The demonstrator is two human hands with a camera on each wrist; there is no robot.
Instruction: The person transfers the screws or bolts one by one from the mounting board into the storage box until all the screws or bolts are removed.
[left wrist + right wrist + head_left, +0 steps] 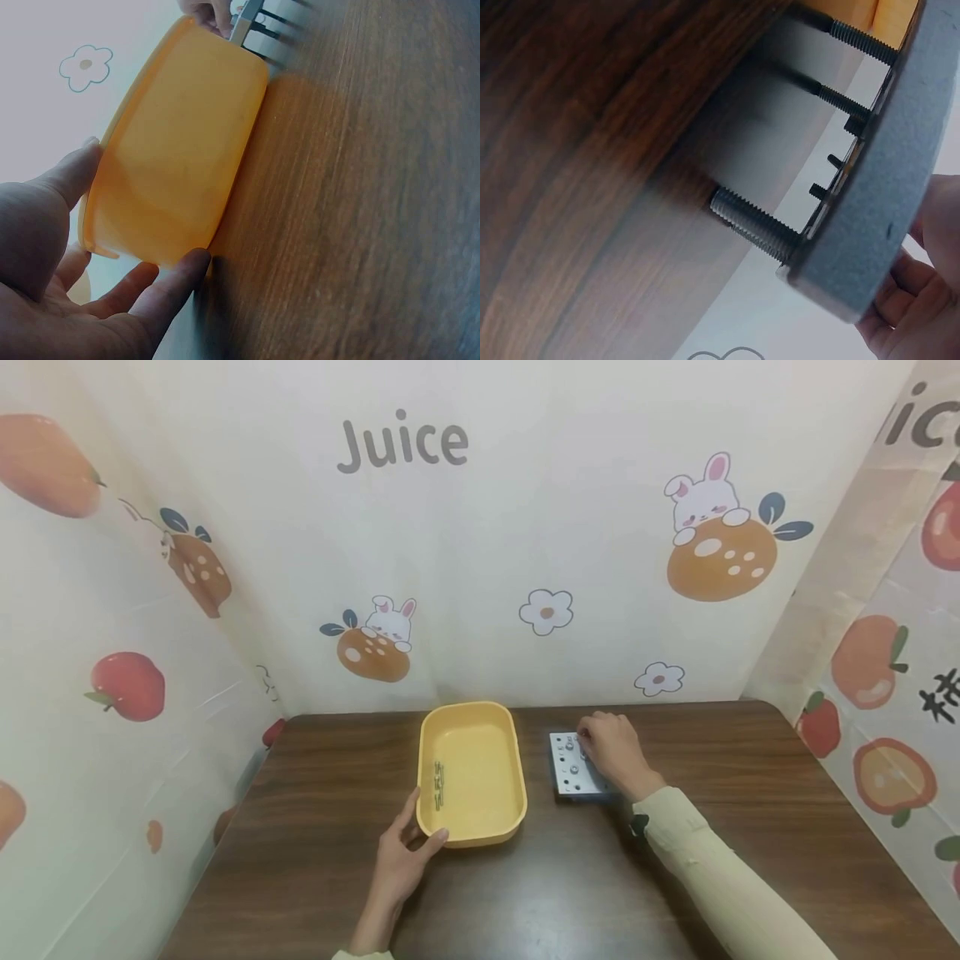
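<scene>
A yellow tray (476,839) stands on the table, with small dark pieces (438,785), too small to identify, along the left of its floor. My left hand (399,860) holds its near left corner, thumb at the rim and fingers against the wall. To the right is a grey metal plate (585,787) with several bolts (574,769) in it. Threaded shanks (757,225) stick out below the plate in the right wrist view. My right hand (617,752) is over the plate, its curled fingers pinching at a bolt on the upper face, mostly hidden by the hand.
The brown wooden table (337,793) ends at a pale curtain (480,543) printed with fruit, rabbits and flowers. More curtain hangs at both sides. A narrow strip of tabletop lies between the tray and the plate.
</scene>
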